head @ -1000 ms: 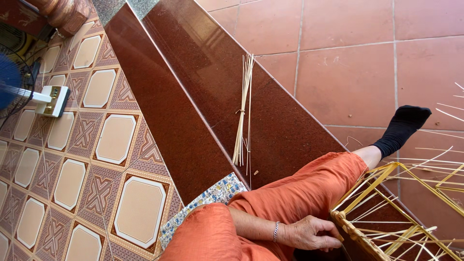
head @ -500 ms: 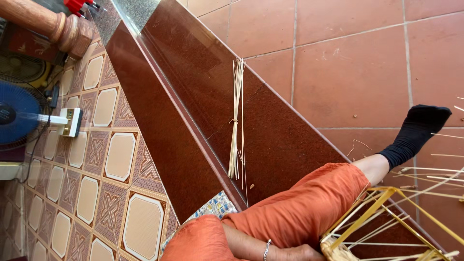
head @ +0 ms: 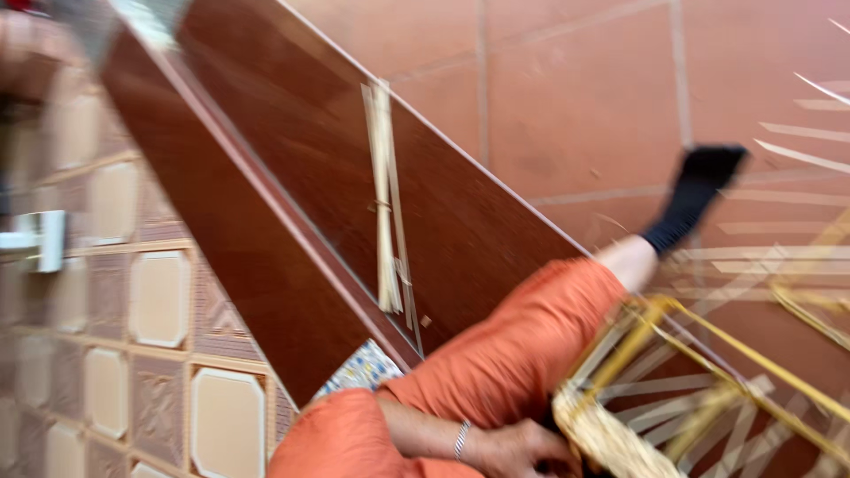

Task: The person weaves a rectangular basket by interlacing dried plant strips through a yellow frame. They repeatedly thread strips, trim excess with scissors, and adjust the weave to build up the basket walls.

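In the head view, blurred by motion, one hand (head: 522, 447) is seen at the bottom edge, reached across the lap with a silver bracelet (head: 459, 439) on the wrist; which hand it is cannot be told for certain, though it is taken here as the left. Its fingers (head: 553, 460) are curled together against the woven base of a straw-coloured basket frame (head: 655, 389), and whether they are truly clamped on it cannot be told. The other hand is not seen. The basket frame is held just beside the knee, its yellow ribs spread open to the right over the floor, with nothing visible inside it. The orange trouser leg (head: 522, 345) is stretched out toward a foot in a black sock (head: 695, 195), rested on the terracotta floor tiles (head: 584, 97). A tied bundle of pale reed strips (head: 385, 195) is laid on the dark brown polished step (head: 292, 159), well apart from the hand. Patterned tiles (head: 159, 301) are seen to the left.
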